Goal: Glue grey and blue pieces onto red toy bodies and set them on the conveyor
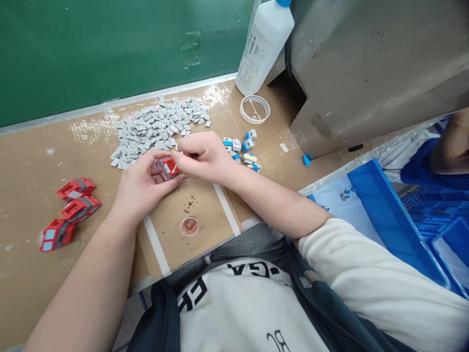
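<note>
My left hand (141,186) is closed around a small red and grey toy vehicle part (167,166), holding it by its edges above the table. Pinched in my right hand (205,156) is a thin pale stick, seemingly a cotton swab (175,168), whose tip meets the inside of the red part; my fingers hide most of it. Behind both hands spreads a heap of small grey plastic pieces (154,128). Nearer to me sits a small clear cup (189,226) with reddish liquid, and dark drops spot the cardboard beside it. Several red toy vehicle parts (75,208) lie to the left.
A large white bottle (262,49) stands at the back, near a tape roll (254,109) with a swab inside. Blue and white small parts (242,146) lie right of my hand. A blue bin (395,220) and another person's arm (452,144) are at right.
</note>
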`<state>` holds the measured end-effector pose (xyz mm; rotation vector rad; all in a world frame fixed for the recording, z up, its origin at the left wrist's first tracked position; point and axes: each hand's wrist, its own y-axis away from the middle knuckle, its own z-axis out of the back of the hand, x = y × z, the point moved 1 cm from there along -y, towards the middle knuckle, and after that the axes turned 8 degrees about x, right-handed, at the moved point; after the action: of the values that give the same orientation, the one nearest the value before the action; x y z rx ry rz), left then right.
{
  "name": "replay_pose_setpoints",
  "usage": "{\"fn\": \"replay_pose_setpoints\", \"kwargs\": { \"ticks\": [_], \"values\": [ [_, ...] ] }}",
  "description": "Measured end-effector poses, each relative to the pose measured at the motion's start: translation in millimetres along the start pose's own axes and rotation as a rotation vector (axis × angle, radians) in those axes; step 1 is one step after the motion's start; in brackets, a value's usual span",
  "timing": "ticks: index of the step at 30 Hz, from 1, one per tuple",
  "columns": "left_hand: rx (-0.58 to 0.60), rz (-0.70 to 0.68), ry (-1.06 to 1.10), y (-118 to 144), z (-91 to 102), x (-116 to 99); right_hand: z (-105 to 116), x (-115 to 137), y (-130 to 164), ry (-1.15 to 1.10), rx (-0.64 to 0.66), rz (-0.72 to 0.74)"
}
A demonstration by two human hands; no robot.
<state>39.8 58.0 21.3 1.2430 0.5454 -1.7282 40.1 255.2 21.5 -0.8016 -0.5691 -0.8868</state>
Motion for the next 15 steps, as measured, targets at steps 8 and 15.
{"fn": "replay_pose_setpoints", "kwargs": {
  "ticks": [8,15],
  "values": [
    [-0.082,0.027,0.111,-3,1.3,3,13,14,4,-0.14,0.258,0.173],
    [-0.177,-0.003,0.189,-8,3.4,6,1,31,12,-0.034,0.85,0.332]
  ]
}}
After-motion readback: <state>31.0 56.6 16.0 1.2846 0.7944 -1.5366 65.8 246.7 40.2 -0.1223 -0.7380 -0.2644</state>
